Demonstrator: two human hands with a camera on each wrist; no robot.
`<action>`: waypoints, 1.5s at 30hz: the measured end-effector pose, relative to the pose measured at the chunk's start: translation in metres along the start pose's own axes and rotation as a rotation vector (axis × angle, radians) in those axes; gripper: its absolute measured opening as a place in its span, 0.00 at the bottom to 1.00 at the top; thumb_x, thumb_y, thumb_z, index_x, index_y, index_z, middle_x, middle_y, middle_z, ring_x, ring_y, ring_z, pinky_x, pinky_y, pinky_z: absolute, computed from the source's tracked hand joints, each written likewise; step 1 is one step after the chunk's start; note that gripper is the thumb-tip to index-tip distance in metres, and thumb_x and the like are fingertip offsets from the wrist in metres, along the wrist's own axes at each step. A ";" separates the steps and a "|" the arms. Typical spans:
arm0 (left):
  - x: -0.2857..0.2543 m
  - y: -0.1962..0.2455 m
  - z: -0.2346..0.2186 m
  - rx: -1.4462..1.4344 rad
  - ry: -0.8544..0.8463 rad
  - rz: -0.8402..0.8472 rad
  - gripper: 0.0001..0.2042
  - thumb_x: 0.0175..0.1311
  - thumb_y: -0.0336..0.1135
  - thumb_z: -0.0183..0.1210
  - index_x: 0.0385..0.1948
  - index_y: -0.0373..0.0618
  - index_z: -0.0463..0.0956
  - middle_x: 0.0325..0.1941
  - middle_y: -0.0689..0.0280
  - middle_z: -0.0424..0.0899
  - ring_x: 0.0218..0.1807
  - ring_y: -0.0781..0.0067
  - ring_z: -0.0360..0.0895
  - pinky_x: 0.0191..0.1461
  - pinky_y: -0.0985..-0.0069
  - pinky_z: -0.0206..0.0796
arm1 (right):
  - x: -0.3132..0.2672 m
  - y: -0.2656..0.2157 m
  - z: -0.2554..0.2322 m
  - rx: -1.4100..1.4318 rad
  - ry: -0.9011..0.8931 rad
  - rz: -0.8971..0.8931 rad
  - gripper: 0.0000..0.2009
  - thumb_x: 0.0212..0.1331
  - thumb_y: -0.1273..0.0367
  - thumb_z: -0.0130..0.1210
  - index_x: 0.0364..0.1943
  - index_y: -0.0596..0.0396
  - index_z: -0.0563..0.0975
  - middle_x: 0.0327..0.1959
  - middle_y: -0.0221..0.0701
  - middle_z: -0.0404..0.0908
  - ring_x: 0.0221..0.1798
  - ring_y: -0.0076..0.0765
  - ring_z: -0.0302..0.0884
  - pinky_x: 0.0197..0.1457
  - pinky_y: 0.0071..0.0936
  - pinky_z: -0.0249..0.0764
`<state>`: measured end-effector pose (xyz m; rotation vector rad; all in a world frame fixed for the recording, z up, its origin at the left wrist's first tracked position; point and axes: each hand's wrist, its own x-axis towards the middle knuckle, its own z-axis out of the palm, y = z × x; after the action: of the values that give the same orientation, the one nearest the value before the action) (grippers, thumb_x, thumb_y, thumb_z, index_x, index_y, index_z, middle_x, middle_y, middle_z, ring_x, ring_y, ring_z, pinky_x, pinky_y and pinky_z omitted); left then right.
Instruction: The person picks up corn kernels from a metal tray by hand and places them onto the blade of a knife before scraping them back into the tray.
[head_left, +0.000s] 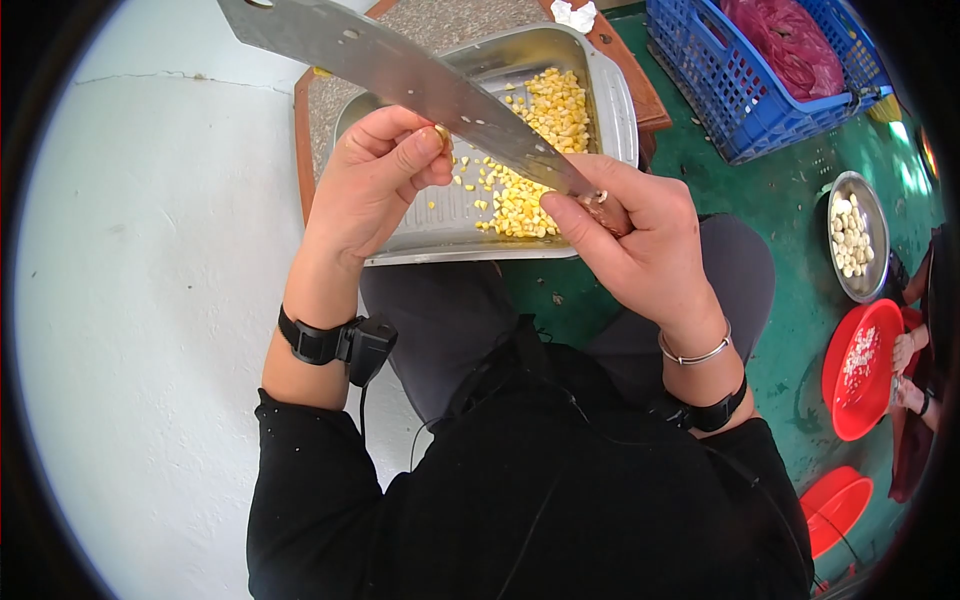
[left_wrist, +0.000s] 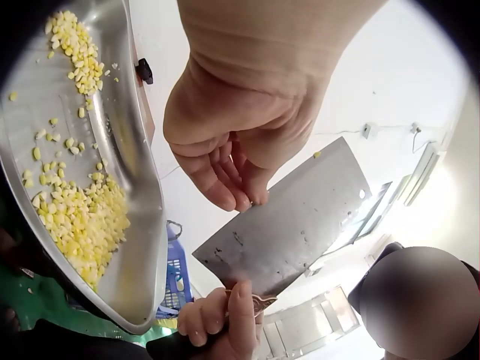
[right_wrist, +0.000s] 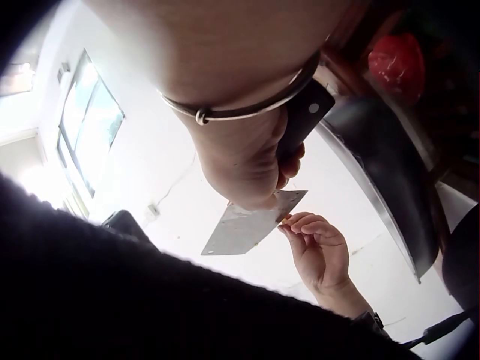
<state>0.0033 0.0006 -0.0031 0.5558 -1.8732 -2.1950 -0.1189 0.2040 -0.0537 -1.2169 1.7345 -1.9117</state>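
We raise our left hand [head_left: 385,170] over the tray [head_left: 425,228]'s left edge, pinching one small yellow piece [head_left: 441,132] beside the knife [head_left: 430,90]. Our right hand [head_left: 645,235], by the near right corner, grips that single knife's handle [head_left: 610,213]; kernels [head_left: 520,205], too many to count, lie toward the right edge.
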 end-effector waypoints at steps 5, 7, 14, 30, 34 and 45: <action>0.000 0.001 0.004 0.043 -0.023 -0.018 0.10 0.64 0.30 0.56 0.44 0.38 0.76 0.33 0.65 0.79 0.31 0.76 0.76 0.38 0.80 0.70 | -0.001 0.000 -0.002 0.004 0.004 -0.023 0.10 0.51 0.74 0.61 0.39 0.56 0.81 0.10 0.26 0.57 0.13 0.20 0.55 0.19 0.19 0.57; 0.000 0.001 0.006 0.052 -0.037 -0.022 0.10 0.63 0.30 0.56 0.43 0.38 0.76 0.33 0.64 0.79 0.31 0.76 0.76 0.38 0.80 0.70 | -0.001 0.000 -0.002 0.030 0.001 -0.005 0.10 0.51 0.74 0.61 0.39 0.57 0.81 0.10 0.26 0.56 0.13 0.20 0.55 0.19 0.19 0.57; 0.005 -0.006 0.003 0.099 -0.102 0.012 0.07 0.62 0.31 0.57 0.40 0.42 0.78 0.32 0.69 0.78 0.33 0.77 0.69 0.39 0.77 0.62 | -0.001 0.002 -0.002 0.051 0.006 0.001 0.10 0.51 0.74 0.61 0.39 0.58 0.80 0.10 0.26 0.55 0.14 0.19 0.55 0.19 0.18 0.56; 0.017 0.000 0.017 0.330 -0.081 0.013 0.07 0.58 0.29 0.61 0.36 0.40 0.77 0.33 0.70 0.81 0.33 0.86 0.73 0.39 0.85 0.67 | -0.004 0.008 0.004 0.216 0.052 0.101 0.10 0.54 0.72 0.61 0.40 0.62 0.78 0.13 0.24 0.53 0.18 0.17 0.50 0.21 0.19 0.53; 0.031 -0.008 -0.003 0.678 -0.127 -0.129 0.07 0.58 0.30 0.61 0.38 0.41 0.79 0.30 0.71 0.81 0.32 0.86 0.75 0.37 0.85 0.68 | -0.002 0.017 0.001 0.223 0.132 0.052 0.10 0.55 0.72 0.60 0.39 0.62 0.78 0.13 0.21 0.55 0.19 0.15 0.51 0.22 0.18 0.53; 0.038 -0.036 -0.042 1.086 -0.099 -0.185 0.10 0.58 0.28 0.58 0.41 0.39 0.79 0.32 0.65 0.82 0.36 0.80 0.77 0.41 0.81 0.68 | -0.004 0.003 -0.005 0.265 0.180 0.171 0.09 0.55 0.71 0.60 0.37 0.63 0.77 0.14 0.20 0.60 0.20 0.14 0.53 0.23 0.17 0.54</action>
<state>-0.0106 -0.0455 -0.0493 0.7863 -3.0730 -1.0900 -0.1207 0.2096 -0.0573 -0.7991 1.5463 -2.1171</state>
